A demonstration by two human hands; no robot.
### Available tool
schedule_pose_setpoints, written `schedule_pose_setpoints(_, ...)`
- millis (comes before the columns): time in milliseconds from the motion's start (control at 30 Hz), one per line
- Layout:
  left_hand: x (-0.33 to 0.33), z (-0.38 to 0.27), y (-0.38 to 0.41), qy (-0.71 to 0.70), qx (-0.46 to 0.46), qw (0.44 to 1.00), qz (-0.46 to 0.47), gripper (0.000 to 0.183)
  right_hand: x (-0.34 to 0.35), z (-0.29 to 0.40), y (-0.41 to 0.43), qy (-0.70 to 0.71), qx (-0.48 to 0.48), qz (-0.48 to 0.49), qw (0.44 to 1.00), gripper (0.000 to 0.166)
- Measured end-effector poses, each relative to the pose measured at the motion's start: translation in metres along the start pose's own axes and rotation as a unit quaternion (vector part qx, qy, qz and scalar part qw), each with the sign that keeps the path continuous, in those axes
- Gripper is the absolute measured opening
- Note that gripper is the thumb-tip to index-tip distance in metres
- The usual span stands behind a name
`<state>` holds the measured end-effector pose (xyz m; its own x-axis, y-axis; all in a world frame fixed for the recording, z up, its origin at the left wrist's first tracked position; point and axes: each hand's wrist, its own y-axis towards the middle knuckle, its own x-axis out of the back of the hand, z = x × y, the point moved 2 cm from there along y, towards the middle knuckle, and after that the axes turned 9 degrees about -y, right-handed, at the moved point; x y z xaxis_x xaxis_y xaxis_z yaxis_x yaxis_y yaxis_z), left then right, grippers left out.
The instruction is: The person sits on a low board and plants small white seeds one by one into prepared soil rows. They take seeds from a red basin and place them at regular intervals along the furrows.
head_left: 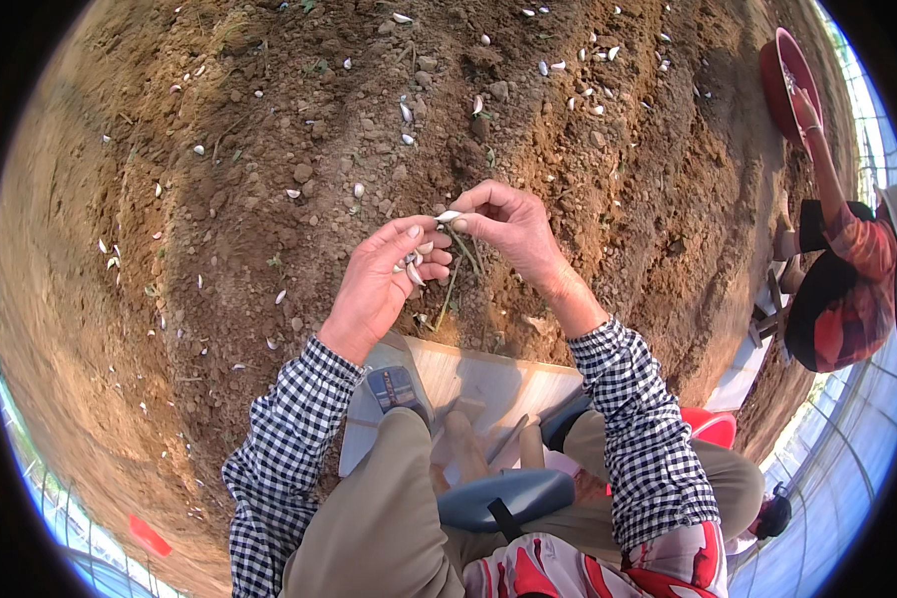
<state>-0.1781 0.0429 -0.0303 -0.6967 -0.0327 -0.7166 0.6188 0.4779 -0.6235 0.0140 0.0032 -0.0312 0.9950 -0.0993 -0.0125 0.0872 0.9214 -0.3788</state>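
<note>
Several garlic cloves (415, 270) rest in the curled fingers of my left hand (380, 270), palm turned up. Thumb and forefinger of my right hand (514, 228) pinch a single white garlic clove (448, 216). This clove is right by the left fingertips, and I cannot tell whether they touch it. Below the hands a thin plant stem (448, 293) lies on the brown soil (299, 247). Scattered cloves dot the soil, among them one clove (359, 190) just beyond my left hand.
Pale boards (486, 366) lie under my feet, with a shoe (396, 389) on them. A red basin (710, 427) stands behind my right arm. On the right, a seated person (845, 276) reaches into a reddish tub (781, 93). Another person's head (774, 512) shows at lower right.
</note>
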Motion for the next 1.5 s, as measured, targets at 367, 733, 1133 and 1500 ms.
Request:
schedule_pose_setpoints(367,-0.005,0.012,0.007,0.056,-0.011,0.998,-0.037,0.013,-0.008,0.02,-0.012,-0.394,0.221,-0.038,0.891,0.014)
schedule_pose_setpoints(733,0.019,0.026,-0.015,-0.098,0.101,0.986,-0.091,0.026,0.012,-0.033,0.072,-0.722,0.254,-0.073,0.639,0.01)
schedule_pose_setpoints(1133,0.022,0.024,-0.021,-0.078,0.083,0.989,-0.091,0.027,0.068,-0.006,0.121,-0.661,0.234,-0.18,0.69,0.016)
schedule_pose_setpoints(1500,0.025,0.025,-0.021,-0.08,0.08,0.989,-0.091,0.026,0.038,-0.029,0.113,-0.676,0.219,-0.123,0.693,0.007)
